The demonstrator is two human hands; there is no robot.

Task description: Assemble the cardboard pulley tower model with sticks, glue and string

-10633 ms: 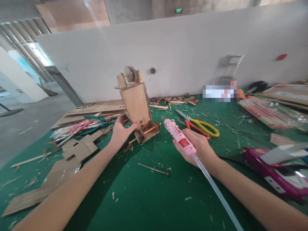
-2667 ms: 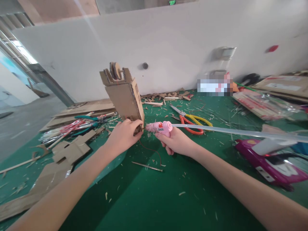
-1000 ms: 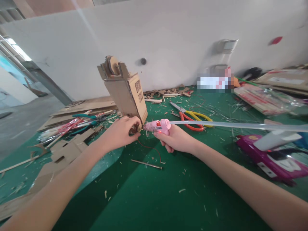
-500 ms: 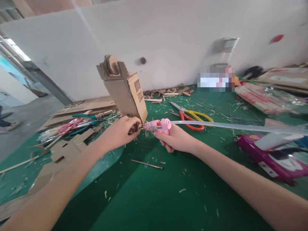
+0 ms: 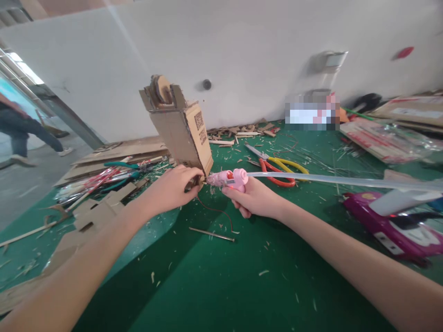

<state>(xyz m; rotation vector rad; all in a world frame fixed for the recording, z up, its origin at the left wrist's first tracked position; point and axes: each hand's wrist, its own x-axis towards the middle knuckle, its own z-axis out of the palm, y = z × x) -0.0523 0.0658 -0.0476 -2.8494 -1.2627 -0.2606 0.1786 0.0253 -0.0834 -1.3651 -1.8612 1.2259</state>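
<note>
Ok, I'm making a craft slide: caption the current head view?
Left hand grips a cardboard model low down; right hand holds a pink glue gun beside it.

No words or numbers can be read; blurry square codes (image 5: 200,127) mark the cardboard tower (image 5: 176,138) beyond the left hand (image 5: 175,186)

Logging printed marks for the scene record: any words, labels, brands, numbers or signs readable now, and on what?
No text is legible.
Cardboard tower: square printed codes on its side, plus print near its foot, too small.
Glue gun: small label, too small.
Flat cardboard at right: white label, blurred.
Purple power strip: round yellowish sticker, blurred.
Cardboard sheets at left: dark print, unreadable.
</note>
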